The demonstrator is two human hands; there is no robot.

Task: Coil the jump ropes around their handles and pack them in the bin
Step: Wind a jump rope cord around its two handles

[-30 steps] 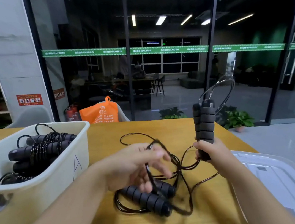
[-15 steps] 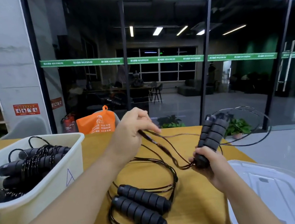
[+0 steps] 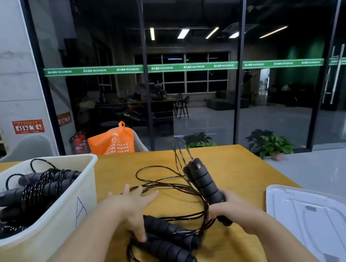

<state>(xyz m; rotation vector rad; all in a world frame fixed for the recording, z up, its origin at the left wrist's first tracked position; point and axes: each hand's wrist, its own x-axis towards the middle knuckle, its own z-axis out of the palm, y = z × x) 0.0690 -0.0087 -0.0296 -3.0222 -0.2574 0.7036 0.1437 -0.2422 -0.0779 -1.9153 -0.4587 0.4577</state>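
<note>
Head camera view, looking forward and down over a yellow wooden table that ends at a glass wall ahead and at an angled right edge with open grey floor beyond it. The right hand is wrapped firmly around the lower end of a pair of black foam handles, held tilted with the top leaning away and to the left; thin cord rises blurred from their upper end. The left hand is spread open, palm down, fingers splayed and gripping nothing, its thumb touching a second pair of black handles that lies flat on the table near the front edge. Loose black rope loops across the table between and beyond the two hands, and more of it circles the lying handles. At the left, a cream plastic bin with a blue letter A drawn on its side stands on the table, just beside the left forearm; inside it lie coiled jump ropes, cord wound around their handles. At the lower right a clear plastic lid lies flat, overhanging the table's right edge, close to the right forearm. Bare tabletop stays free between the rope loops and the far edge. An orange bag sits just behind the table's far edge.
</note>
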